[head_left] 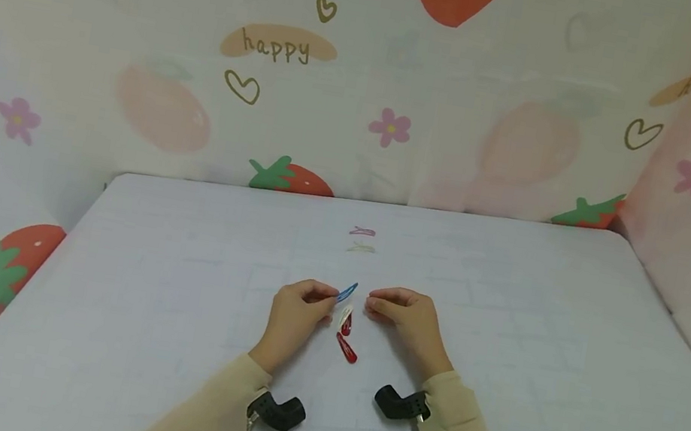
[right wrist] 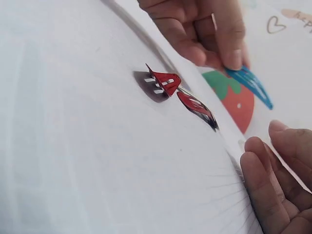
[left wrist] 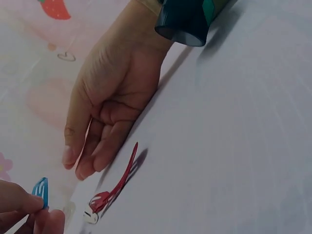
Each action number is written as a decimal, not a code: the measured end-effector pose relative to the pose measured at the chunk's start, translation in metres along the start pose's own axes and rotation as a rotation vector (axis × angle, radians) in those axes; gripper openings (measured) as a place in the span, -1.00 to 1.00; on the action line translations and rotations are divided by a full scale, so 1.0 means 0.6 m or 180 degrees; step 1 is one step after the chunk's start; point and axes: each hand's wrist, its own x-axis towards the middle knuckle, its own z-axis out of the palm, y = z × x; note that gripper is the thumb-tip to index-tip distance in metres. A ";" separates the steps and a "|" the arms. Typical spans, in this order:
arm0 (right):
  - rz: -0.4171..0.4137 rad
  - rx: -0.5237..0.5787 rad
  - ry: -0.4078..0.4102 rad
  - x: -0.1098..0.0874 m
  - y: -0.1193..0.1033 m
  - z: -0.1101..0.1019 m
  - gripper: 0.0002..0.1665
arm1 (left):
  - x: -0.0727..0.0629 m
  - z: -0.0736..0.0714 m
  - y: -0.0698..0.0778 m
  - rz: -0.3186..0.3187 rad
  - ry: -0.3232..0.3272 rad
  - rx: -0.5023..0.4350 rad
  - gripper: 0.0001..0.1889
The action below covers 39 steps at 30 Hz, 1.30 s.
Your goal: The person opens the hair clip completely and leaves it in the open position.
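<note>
My left hand point(head_left: 299, 314) pinches a blue snap hair clip point(head_left: 346, 293) by one end between thumb and fingers, above the white table. In the right wrist view the blue clip's slotted frame shows, its narrow tip pointing toward my right hand point(right wrist: 280, 183). That right hand holds nothing; its fingers are loosely bent, a short way from the clip. Below and between the hands lie two red snap clips, one nearer me point(head_left: 347, 348) and one farther off point(head_left: 347, 323). A whitish clip point(head_left: 345, 315) lies against the farther red one.
Toward the back of the table point(head_left: 204, 283) lie a pink clip point(head_left: 362, 231) and a pale yellow clip point(head_left: 361, 248), one behind the other. A fabric backdrop point(head_left: 451, 73) with strawberries and hearts rises behind the table. Each wrist wears a black camera mount.
</note>
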 end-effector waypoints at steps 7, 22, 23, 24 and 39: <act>-0.0077 0.0030 -0.0117 -0.003 -0.003 -0.001 -0.61 | 0.001 0.023 0.008 0.0086 -0.0051 -0.0502 -0.85; -0.0088 0.0748 -0.0566 -0.012 -0.007 0.001 -0.93 | -0.002 0.033 -0.004 0.0084 -0.0270 -0.0468 -0.86; -0.0099 0.0761 -0.0572 -0.012 -0.007 0.001 -0.95 | -0.001 0.032 -0.005 0.0107 -0.0255 -0.0463 -0.86; -0.0109 0.0771 -0.0565 -0.012 -0.007 0.001 -0.96 | 0.000 0.032 -0.005 0.0136 -0.0242 -0.0466 -0.85; -0.0262 0.0537 -0.0525 -0.007 -0.010 0.006 -0.89 | 0.001 0.022 -0.004 0.0357 0.0075 -0.0392 -0.81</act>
